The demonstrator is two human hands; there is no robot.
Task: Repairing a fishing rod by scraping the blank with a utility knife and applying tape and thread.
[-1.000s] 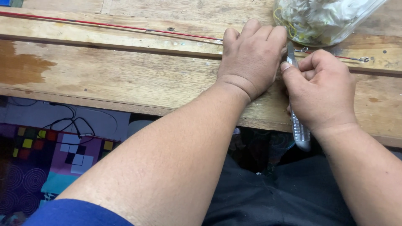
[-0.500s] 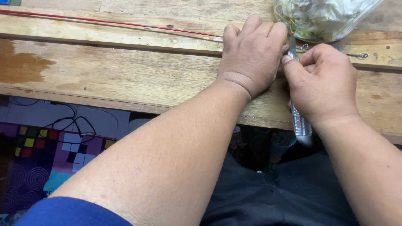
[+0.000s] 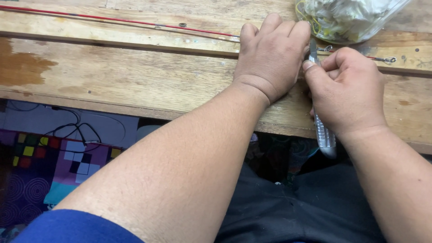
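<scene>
A thin red rod (image 3: 112,20) lies lengthwise along the wooden bench (image 3: 135,76), with small metal rings near its right end (image 3: 389,59). My left hand (image 3: 272,56) rests flat, knuckles up, pressing the rod down where it passes under my fingers. My right hand (image 3: 346,92) is closed around a clear-handled knife (image 3: 325,135). Its narrow blade (image 3: 313,49) points up and away, against the rod just right of my left fingers. The rod is hidden beneath both hands.
A clear plastic bag (image 3: 346,18) with whitish and yellow contents sits at the bench's far right. The bench front edge (image 3: 90,105) runs across; below it are a patterned mat (image 3: 40,171), black cables (image 3: 76,128) and my dark trousers (image 3: 306,207).
Only small shifts: both hands stay at the same spot on the rod, the knife blade still against it.
</scene>
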